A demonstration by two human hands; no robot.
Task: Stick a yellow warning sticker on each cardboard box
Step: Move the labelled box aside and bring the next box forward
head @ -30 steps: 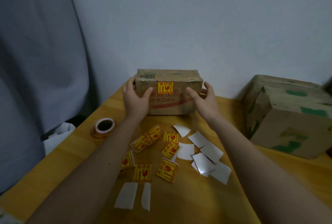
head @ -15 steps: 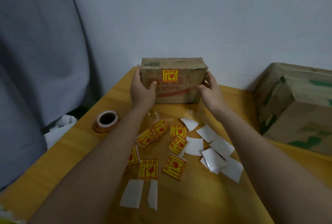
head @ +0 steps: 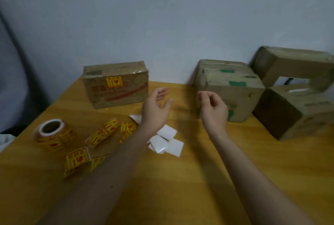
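Note:
A small cardboard box [head: 115,84] stands at the back left of the wooden table [head: 198,170], with a yellow warning sticker [head: 114,81] on its front face. My left hand [head: 156,109] hovers to the right of it, fingers relaxed, holding nothing. My right hand [head: 213,109] hangs in the air in front of a second box [head: 235,94] with green marks, fingers loosely curled and empty. Loose yellow stickers [head: 103,134] lie on the table below the first box.
A roll of yellow stickers [head: 53,134] sits at the left. White backing papers [head: 166,141] lie under my left wrist. Two more cardboard boxes [head: 296,73] [head: 296,112] are stacked at the far right against the wall. A grey curtain hangs left.
Both hands have let go of the stickered box, which stays at the back left. They moved right toward the box with green marks, and the view swung right.

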